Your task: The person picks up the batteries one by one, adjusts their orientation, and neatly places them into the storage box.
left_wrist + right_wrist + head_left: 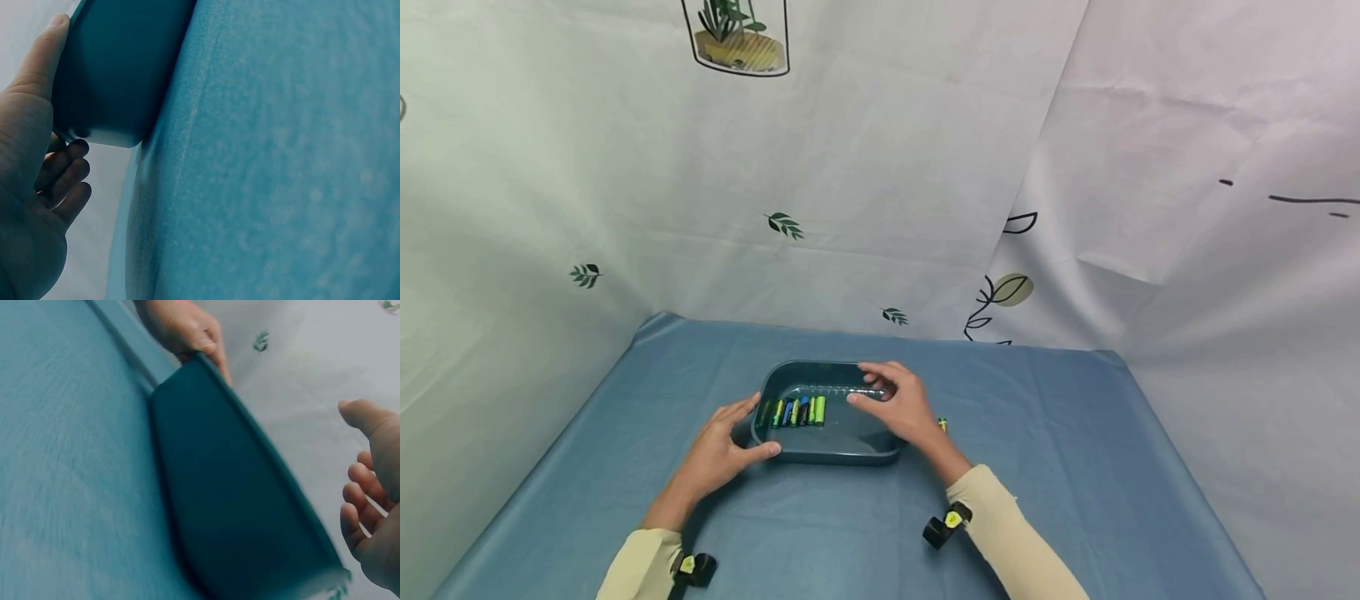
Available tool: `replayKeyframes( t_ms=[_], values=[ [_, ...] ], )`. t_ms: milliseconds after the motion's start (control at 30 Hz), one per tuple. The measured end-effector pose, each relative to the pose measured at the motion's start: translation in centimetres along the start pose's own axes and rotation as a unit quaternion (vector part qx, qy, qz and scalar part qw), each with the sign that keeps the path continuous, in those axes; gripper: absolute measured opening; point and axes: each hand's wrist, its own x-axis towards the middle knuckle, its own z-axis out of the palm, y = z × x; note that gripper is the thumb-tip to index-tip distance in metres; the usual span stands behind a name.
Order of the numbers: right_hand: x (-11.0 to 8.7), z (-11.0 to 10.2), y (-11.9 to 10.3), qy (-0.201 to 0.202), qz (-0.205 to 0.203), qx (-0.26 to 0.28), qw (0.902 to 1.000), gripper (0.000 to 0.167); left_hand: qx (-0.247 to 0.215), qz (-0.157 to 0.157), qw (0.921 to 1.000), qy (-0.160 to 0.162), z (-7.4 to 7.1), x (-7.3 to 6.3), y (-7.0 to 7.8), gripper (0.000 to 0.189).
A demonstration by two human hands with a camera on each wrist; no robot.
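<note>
A dark teal tray point(838, 457) stands on the blue cloth, with a row of several green, blue and black batteries point(800, 412) lying side by side in its left half. My left hand point(718, 450) grips the tray's left end, thumb at the near rim and fingers along the outer side. In the left wrist view, that thumb lies against the tray wall point(119, 69). Over the tray's right end hovers my right hand point(904, 406), its fingers loosely bent and thumb apart, with nothing visible between them. Behind the right wrist a green-and-yellow battery point(942, 425) shows partly on the cloth.
The blue cloth point(1037, 500) covers the table up to white fabric walls point(880, 167) printed with leaves, at the back and both sides. Each wrist carries a black camera band point(947, 525).
</note>
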Motion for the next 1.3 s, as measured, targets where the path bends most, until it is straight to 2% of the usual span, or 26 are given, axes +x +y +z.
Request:
replayKeyframes(
  t_ms=[133,267,533,833,1300],
  values=[
    [-1.0,-2.2,-0.2,0.040,-0.020,0.006,0.9990,0.048,0.000,0.004,1.0000,0.001,-0.1,0.0,0.0,0.103],
    [-1.9,-4.5,0.0,0.063,-0.022,-0.007,0.9977,0.047,0.002,0.003,1.0000,0.002,-0.1,0.0,0.0,0.102],
    [-4.0,-8.1,2.7,0.089,-0.007,-0.031,0.9955,0.047,0.001,0.000,1.0000,0.001,0.0,-0.1,0.1,0.102],
    [-6.3,-10.2,5.4,0.056,0.030,-0.068,0.9957,0.049,0.000,-0.003,1.0000,-0.001,0.0,0.0,0.2,0.102],
    [-7.9,-10.5,8.5,-0.003,0.050,-0.135,0.9896,0.053,-0.001,-0.006,1.0000,0.000,0.0,0.0,0.1,0.103]
  ],
)
